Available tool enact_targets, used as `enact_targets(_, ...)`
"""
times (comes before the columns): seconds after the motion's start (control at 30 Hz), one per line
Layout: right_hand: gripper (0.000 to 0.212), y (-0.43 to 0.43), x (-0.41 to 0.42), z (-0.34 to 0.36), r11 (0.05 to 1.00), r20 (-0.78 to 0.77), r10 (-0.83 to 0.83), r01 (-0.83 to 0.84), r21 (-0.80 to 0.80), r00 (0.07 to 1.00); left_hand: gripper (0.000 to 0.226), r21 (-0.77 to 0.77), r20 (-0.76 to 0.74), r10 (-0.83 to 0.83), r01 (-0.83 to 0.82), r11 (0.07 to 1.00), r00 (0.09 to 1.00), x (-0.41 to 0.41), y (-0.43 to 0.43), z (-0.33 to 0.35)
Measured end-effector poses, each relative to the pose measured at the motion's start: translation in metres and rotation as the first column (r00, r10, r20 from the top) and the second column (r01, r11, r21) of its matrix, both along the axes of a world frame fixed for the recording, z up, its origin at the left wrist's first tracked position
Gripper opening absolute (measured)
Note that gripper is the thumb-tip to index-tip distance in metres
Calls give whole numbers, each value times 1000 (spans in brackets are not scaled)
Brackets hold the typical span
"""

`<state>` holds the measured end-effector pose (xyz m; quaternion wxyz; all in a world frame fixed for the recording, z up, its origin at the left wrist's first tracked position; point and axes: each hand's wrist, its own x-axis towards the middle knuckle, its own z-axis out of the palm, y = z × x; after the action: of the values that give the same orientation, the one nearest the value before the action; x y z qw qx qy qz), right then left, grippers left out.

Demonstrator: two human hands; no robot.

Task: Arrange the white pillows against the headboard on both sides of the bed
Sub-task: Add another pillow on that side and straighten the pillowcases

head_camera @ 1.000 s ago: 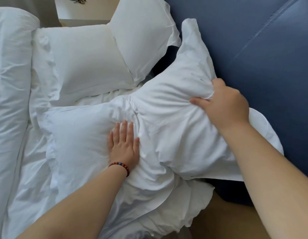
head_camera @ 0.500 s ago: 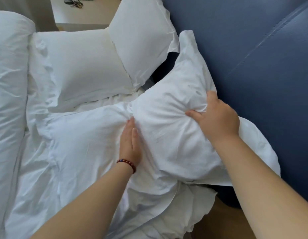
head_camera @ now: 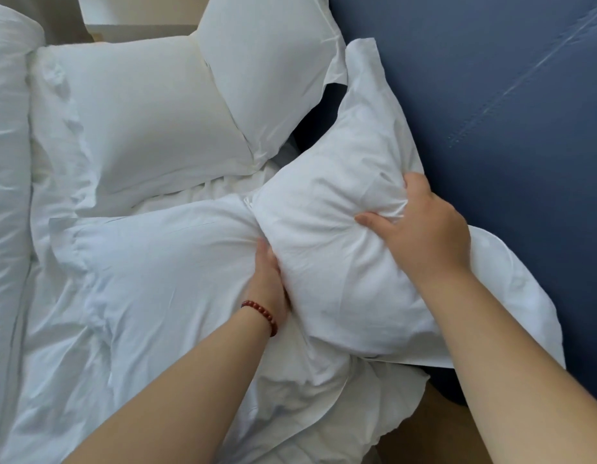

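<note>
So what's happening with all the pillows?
A person is making the bed. Their right hand grips a bunch of cloth near the top of a pillow that leans toward the blue headboard. Their left hand is pushed in at that pillow's left edge, fingers hidden, next to a second pillow lying flat. Farther off, a third pillow lies flat and a fourth pillow leans at the headboard.

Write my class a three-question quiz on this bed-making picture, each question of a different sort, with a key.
1. True or false: the right hand has a grip on the near pillow that leans on the headboard.
2. Which wrist wears the bracelet? A: left. B: right.
3. Fill in: the headboard's colour is ____.

Key: 1 true; 2 A; 3 blue.
</note>
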<state>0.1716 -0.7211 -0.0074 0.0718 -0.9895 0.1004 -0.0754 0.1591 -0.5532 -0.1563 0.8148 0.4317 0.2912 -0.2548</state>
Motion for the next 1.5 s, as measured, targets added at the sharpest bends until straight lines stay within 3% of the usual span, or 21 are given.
enact_targets(0.07,69,-1,4,1,1000,22,-22,21,23,1000,112,19,-89,-26,28,999,996,13,-15,-8)
enact_targets(0.17,66,-3,10,3,999,75,-54,54,1,996,122,50,-139,-57,64,997,989,45,-32,-14)
enact_targets(0.23,66,0,15,2,999,81,-40,42,-27,996,118,27,-71,-80,82,996,994,59,-30,-10)
enact_targets(0.33,66,2,21,-1,998,78,-8,12,-56,997,88,-119,83,-80,89,989,993,49,-15,7)
enact_targets(0.5,68,3,13,-10,998,93,26,-20,-56,995,82,-313,31,109,-94,945,994,23,3,3)
enact_targets(0.6,68,3,8,-12,999,84,17,-14,-37,996,78,-310,-9,125,-122,943,992,-10,-1,10)
enact_targets(0.73,69,2,0,-13,1000,70,-2,2,1,998,84,-291,-90,90,-112,950,992,-56,-3,4)
enact_targets(0.87,69,5,-11,-21,999,76,-3,0,45,997,93,-446,-78,14,-47,894,997,-40,-13,2)
enact_targets(1.03,71,6,-14,-24,998,66,10,-14,67,998,98,-442,-81,-4,-33,897,997,-35,-11,-3)
enact_targets(1.23,70,-2,-28,-21,995,87,-9,0,100,996,104,-454,-214,12,-111,884,977,-87,10,0)
enact_targets(1.5,73,2,-32,-25,993,102,-3,-9,120,995,113,-524,-174,-119,11,852,978,-79,-9,-8)
